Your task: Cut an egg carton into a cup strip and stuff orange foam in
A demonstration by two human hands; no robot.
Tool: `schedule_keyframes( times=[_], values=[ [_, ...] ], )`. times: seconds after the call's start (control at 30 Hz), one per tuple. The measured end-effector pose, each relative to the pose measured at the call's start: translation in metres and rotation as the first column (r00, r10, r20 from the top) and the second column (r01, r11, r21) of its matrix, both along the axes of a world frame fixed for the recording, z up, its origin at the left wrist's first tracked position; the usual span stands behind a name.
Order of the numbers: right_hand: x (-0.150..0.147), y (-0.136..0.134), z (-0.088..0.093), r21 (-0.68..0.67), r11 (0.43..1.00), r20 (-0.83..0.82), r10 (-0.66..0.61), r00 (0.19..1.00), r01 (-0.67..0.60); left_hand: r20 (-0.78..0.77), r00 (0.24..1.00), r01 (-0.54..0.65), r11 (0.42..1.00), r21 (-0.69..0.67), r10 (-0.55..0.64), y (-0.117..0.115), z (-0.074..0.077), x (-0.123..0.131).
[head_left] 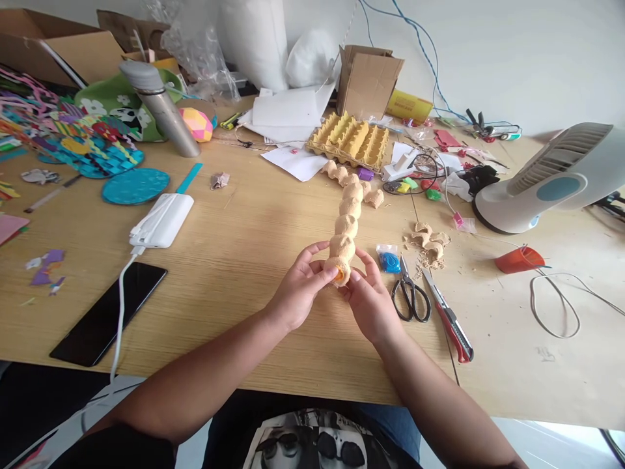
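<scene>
It looks like a craft room or small workshop — a wood-grain bench [234, 247] against a pale wall [527, 58], strewn with scissors [406, 281], a utility knife [452, 319], carton trimmings [430, 246], a yellow egg tray [349, 140], woven craftwork [97, 155] and a strip of carton cups [346, 226] — cardboard boxes [364, 85] behind.

No wording can be read for certain, as the small print [413, 104] on the yellow box [401, 113] is too blurred and the faint scrawl [544, 354] on the table [234, 221] illegible.

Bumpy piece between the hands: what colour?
The bumpy piece is pale peach-tan, with orange showing at its near end; see the head view.
</scene>
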State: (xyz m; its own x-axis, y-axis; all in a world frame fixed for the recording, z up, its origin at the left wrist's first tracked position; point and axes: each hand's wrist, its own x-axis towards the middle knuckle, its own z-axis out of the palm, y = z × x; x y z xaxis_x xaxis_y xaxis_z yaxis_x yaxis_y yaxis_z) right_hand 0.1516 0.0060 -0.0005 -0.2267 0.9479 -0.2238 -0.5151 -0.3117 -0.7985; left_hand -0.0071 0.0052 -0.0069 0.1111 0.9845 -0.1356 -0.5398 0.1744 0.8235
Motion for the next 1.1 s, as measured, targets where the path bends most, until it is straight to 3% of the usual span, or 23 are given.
schedule_keyframes(
  times=[0.13, 0.47, 0.8, 1.1],
  values=[
    [-0.005, -0.004, 0.004, 0.135, 0.991, 0.11, -0.026, 0.994, 0.011, 0.014, 1.0, 0.007, 0.999, 0.034, -0.008, -0.004, 0.001, 0.005],
    [-0.004, -0.008, 0.004, 0.286, 0.954, 0.204, -0.153, 0.967, 0.09, 0.001, 1.0, 0.009, 0.997, 0.075, -0.01, -0.009, -0.004, 0.008],
    [-0.003, -0.001, -0.007, 0.216, 0.973, 0.031, -0.092, 0.995, 0.083, 0.055, 0.998, -0.006, 0.997, 0.074, 0.002, -0.011, 0.0, 0.006],
    [-0.002, 0.0, -0.004, 0.167, 0.983, -0.037, -0.07, 0.997, 0.075, 0.1, 0.995, -0.004, 0.997, 0.073, -0.003, -0.01, 0.005, 0.005]
  ],
)
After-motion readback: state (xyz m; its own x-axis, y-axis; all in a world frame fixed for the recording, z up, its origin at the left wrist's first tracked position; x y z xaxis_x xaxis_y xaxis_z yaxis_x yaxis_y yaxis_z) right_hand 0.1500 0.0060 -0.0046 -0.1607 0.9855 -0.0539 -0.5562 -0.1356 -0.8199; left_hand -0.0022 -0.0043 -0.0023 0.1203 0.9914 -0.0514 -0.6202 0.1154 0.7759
